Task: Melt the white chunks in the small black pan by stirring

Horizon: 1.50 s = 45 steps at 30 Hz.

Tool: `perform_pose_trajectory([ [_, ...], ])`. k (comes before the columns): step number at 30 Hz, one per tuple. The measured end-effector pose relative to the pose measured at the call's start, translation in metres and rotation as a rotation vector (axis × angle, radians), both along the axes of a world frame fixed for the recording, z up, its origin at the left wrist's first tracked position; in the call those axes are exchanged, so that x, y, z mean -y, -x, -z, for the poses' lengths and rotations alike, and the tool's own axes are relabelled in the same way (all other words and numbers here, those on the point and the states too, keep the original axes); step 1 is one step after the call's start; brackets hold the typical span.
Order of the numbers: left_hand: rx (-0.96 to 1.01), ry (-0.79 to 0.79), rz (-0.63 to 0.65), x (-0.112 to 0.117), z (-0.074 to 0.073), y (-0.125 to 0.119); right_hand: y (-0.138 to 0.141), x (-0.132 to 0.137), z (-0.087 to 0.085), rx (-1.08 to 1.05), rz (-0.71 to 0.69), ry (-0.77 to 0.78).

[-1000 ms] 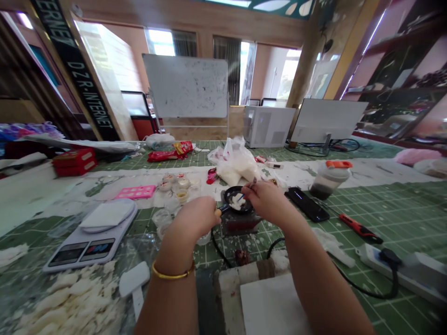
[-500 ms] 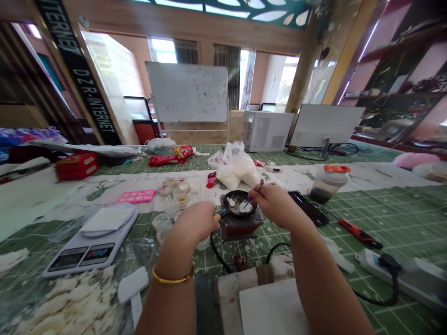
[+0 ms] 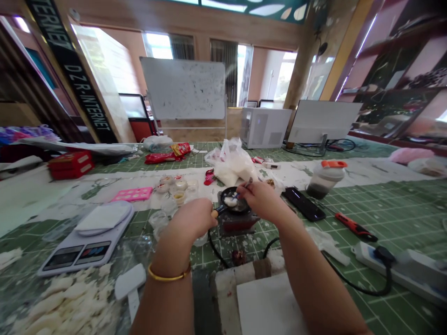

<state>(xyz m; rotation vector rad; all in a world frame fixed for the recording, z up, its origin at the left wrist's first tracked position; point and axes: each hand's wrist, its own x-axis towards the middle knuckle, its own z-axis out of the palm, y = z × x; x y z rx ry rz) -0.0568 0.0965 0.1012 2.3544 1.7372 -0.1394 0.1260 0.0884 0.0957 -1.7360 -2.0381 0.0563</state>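
My left hand (image 3: 197,216) is closed around the handle of a small black frying pan (image 3: 223,191). The pan rests on a small dark hot plate (image 3: 238,226). White lumps (image 3: 230,201) lie in the pan. My right hand (image 3: 260,197) pinches a thin blue stick-like tool (image 3: 240,194), its tip down among the lumps; what kind of tool it is I cannot make out. My right fingers partly cover the pan's right side.
Left stand a kitchen scale (image 3: 85,242), a white spatula (image 3: 131,281), a heap of pale flakes (image 3: 70,298) and small cups (image 3: 159,218). Right lie a phone (image 3: 303,204), an orange-lidded shaker (image 3: 324,179), a screwdriver-like tool (image 3: 354,226) and a power strip (image 3: 391,265). White bags (image 3: 232,163) sit behind the pan.
My right hand has moved left over the pan, bringing the tool across to the lumps on the left. The left hand still holds the handle. The whole view has shifted slightly.
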Motion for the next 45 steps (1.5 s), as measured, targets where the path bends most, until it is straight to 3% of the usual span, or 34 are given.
perform_pose_trajectory([
  [3,0.011,-0.006,0.013,-0.0004,0.0002,0.0009,-0.0013,-0.0008,0.0004,0.044,0.059,-0.02],
  [9,0.015,0.005,-0.009,0.0002,-0.0005,-0.0002,0.0003,0.0001,-0.0009,-0.017,-0.044,0.008],
  [14,0.022,-0.006,0.003,0.0001,-0.0002,-0.0005,-0.0013,-0.001,-0.0016,0.07,0.071,-0.001],
  [19,0.024,-0.002,-0.003,-0.0004,-0.0009,-0.0007,0.0005,0.0011,-0.0015,-0.023,-0.05,0.017],
  [24,0.035,-0.024,0.0,-0.0005,0.0014,0.0015,-0.0029,-0.0014,0.0001,0.031,0.052,0.001],
  [29,0.048,0.003,-0.022,-0.0008,-0.0001,0.0014,-0.0009,0.0001,0.0001,-0.011,-0.043,0.01],
  [34,0.048,-0.006,-0.007,-0.0009,0.0,0.0023,-0.0008,-0.0034,0.0005,0.067,0.079,0.006],
  [39,0.049,-0.002,-0.006,-0.0005,-0.0004,0.0032,-0.0001,-0.0021,0.0014,0.014,-0.018,0.0],
  [45,0.047,-0.013,0.003,-0.002,0.0013,0.0038,-0.002,-0.0003,-0.0012,0.062,0.036,0.014],
])
